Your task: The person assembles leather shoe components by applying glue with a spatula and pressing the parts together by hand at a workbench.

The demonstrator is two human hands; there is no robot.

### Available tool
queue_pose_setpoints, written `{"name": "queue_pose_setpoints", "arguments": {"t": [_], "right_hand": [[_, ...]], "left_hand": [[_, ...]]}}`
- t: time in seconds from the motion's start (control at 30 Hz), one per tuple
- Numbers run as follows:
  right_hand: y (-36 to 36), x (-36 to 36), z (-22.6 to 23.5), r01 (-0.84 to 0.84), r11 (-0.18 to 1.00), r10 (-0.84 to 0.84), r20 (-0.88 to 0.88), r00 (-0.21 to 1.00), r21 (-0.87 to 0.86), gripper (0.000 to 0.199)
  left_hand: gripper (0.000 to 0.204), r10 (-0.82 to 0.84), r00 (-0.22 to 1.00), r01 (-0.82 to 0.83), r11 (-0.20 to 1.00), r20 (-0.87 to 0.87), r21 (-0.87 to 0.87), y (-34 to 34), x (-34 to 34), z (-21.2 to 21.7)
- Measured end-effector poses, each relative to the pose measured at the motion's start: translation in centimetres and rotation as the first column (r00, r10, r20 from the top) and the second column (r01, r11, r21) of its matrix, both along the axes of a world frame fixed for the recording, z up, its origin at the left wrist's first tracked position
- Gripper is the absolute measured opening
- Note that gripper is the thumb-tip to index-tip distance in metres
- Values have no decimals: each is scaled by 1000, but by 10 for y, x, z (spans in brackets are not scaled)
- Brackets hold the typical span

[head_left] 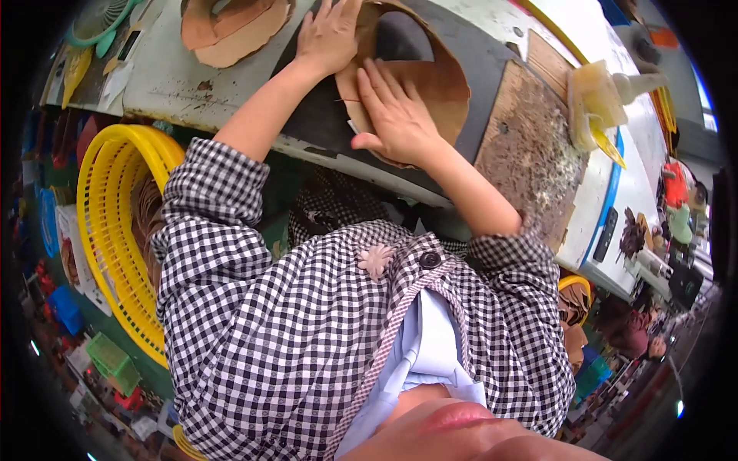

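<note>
A tan, curved piece that looks like leather (442, 88), with a large rounded opening, lies on a black mat (484, 58) on the workbench. My right hand (396, 111) lies flat on the piece's near part, fingers stretched forward and thumb out to the left. Farther off, my left hand (329, 37) rests on the piece's left edge with its fingers extended; the fingertips reach the top of the picture. Neither hand grips anything. A small pale tab pokes out at the piece's near left edge. A similar tan piece (238, 38) lies on the bench to the left.
Right of the mat is a rough, glue-crusted board (530, 131), with a translucent yellowish container (596, 100) beyond it. A yellow basket (115, 246) holding brown pieces stands left of me. A green fan (100, 19) sits at the far left.
</note>
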State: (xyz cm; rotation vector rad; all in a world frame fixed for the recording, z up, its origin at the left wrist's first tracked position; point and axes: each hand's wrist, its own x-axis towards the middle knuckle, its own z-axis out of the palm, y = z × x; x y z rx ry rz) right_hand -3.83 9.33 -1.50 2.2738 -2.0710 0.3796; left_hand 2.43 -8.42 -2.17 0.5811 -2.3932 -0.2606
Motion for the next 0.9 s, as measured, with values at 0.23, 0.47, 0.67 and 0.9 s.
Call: {"name": "queue_pose_setpoints", "arguments": {"t": [0.23, 0.47, 0.67, 0.9], "right_hand": [[6, 7, 12, -206, 977, 207, -14, 978, 46, 106], [70, 15, 12, -681, 667, 145, 845, 515, 301, 90], [101, -17, 37, -150, 969, -166, 965, 202, 198, 73], [76, 1, 26, -265, 940, -87, 901, 426, 216, 48]], "left_hand": [[39, 86, 974, -95, 995, -211, -31, -6, -10, -21], [42, -145, 939, 132, 989, -311, -62, 4, 12, 12], [37, 141, 982, -114, 973, -124, 201, -58, 93, 151], [110, 414, 909, -404, 857, 38, 321, -208, 113, -35]]}}
